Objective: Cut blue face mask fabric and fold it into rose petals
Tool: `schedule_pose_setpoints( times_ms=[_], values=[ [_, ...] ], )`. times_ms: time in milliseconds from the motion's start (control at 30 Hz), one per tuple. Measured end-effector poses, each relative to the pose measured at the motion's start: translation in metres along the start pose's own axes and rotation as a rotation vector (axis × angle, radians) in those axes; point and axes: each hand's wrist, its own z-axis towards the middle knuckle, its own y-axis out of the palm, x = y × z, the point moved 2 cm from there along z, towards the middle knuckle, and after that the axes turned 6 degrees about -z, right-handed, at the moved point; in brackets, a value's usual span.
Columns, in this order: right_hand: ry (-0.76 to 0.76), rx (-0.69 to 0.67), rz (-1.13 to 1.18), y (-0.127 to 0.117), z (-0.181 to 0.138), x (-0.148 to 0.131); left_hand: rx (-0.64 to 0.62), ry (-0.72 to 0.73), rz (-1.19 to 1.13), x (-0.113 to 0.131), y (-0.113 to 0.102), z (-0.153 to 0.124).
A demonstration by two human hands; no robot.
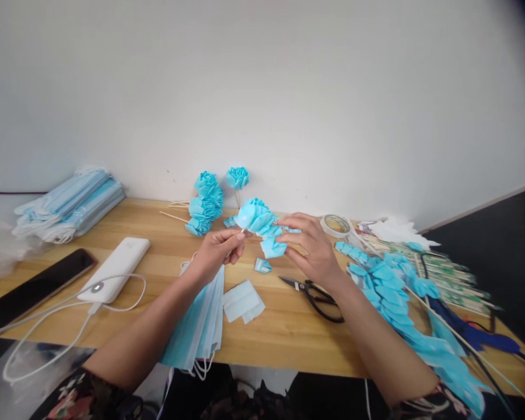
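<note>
A blue flower made of mask fabric [257, 217] sits on a thin wooden stick, held above the wooden table [289, 326]. My left hand [221, 249] pinches the stick just under the flower head. My right hand [310, 245] is closed on a folded blue petal piece [273, 247] and presses it against the underside of the flower. Black scissors [317, 296] lie on the table just below my right wrist. Blue face masks [201, 326] lie under my left forearm.
Finished blue flowers on sticks [207, 201] lean against the wall. A mask stack [70, 204] sits far left, with a phone [35, 289] and a white power bank [116, 268] with cable. A tape roll [336, 224], blue fabric scraps [389, 286] and chopstick packets [455, 280] fill the right side.
</note>
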Motion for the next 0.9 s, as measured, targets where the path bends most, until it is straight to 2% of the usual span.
schedule_pose_setpoints(
  times_ms=[300, 533, 667, 900],
  values=[
    [0.0, 0.024, 0.109, 0.002, 0.012, -0.002, 0.035, 0.008, 0.044, 0.005, 0.002, 0.0],
    [0.107, 0.063, 0.205, 0.006, 0.011, -0.005, 0.049, 0.005, 0.132, 0.001, 0.006, 0.001],
    [0.098, 0.06, 0.233, 0.008, 0.008, -0.008, 0.059, 0.001, 0.194, 0.004, 0.01, 0.0],
    [0.155, 0.06, 0.238, 0.014, 0.0, -0.005, 0.013, 0.094, 0.299, 0.007, 0.013, 0.0]
  ],
)
